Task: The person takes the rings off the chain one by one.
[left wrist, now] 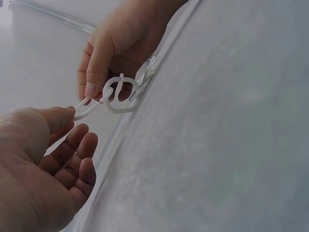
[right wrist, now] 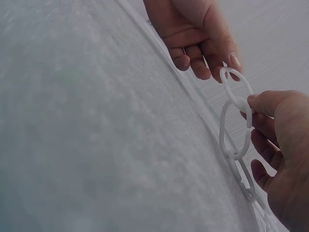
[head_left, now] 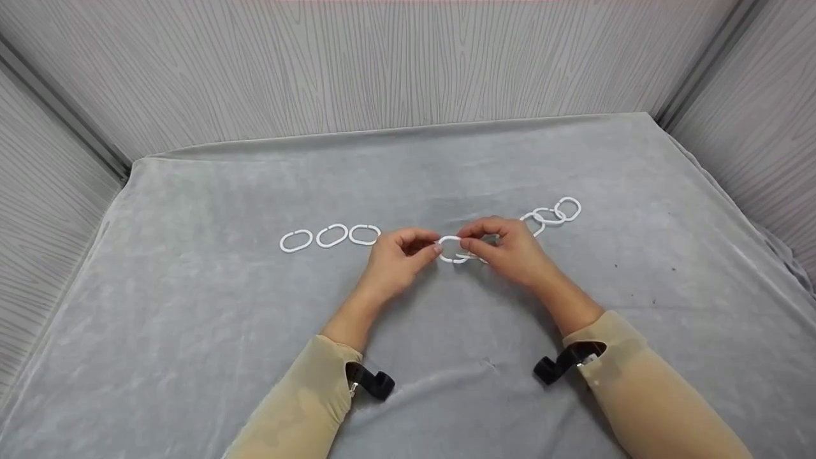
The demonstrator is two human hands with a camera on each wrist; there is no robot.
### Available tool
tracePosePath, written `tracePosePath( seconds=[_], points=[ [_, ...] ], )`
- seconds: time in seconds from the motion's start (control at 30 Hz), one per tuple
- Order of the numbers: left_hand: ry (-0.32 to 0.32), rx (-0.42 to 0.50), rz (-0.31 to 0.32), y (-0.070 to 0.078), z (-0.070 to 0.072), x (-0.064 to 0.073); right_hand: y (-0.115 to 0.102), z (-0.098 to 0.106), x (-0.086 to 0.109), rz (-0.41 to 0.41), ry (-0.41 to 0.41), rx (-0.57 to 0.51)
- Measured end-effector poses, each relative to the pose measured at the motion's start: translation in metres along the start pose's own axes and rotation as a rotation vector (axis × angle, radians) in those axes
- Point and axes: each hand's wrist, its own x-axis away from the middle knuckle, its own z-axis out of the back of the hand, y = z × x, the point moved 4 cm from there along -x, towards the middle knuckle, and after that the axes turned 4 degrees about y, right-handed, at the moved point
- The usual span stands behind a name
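My left hand [head_left: 396, 262] pinches one end of a white oval chain link [head_left: 450, 238] between thumb and index finger, its other fingers loosely bent. At the opposite end of this link, my right hand [head_left: 510, 250] pinches with thumb and fingertips where it hooks through a second link [right wrist: 222, 128]. Both joined links hang just above the cloth in the right wrist view. From there a chain of several links trails right under my right hand, ending in a last link [head_left: 579, 208] on the cloth. Part of the chain is hidden by the right hand.
Three loose white links lie in a row left of my hands: a far left link [head_left: 296, 250], a middle link [head_left: 319, 240] and a near link [head_left: 364, 243]. Grey cloth [head_left: 210, 306] covers the table, wrinkled toward the front. A pale wood-grain panel [head_left: 408, 70] stands behind.
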Motion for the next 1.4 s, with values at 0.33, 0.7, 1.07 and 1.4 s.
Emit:
tracePosePath(
  seconds=[0.33, 0.7, 1.07, 1.4],
  points=[
    [-0.014, 0.028, 0.002, -0.006, -0.001, 0.001, 0.001, -0.002, 0.003, 0.012, -0.006, 0.006],
    [-0.049, -0.079, -0.007, -0.008, -0.001, 0.000, -0.001, -0.002, 0.002, -0.003, -0.022, 0.023],
    [0.028, -0.098, 0.005, -0.010, 0.002, -0.002, 0.000, -0.002, 0.000, -0.020, -0.038, 0.011],
    [0.107, -0.047, 0.011, -0.013, 0.006, -0.005, 0.002, 0.000, -0.002, -0.002, 0.014, -0.003]
  ],
)
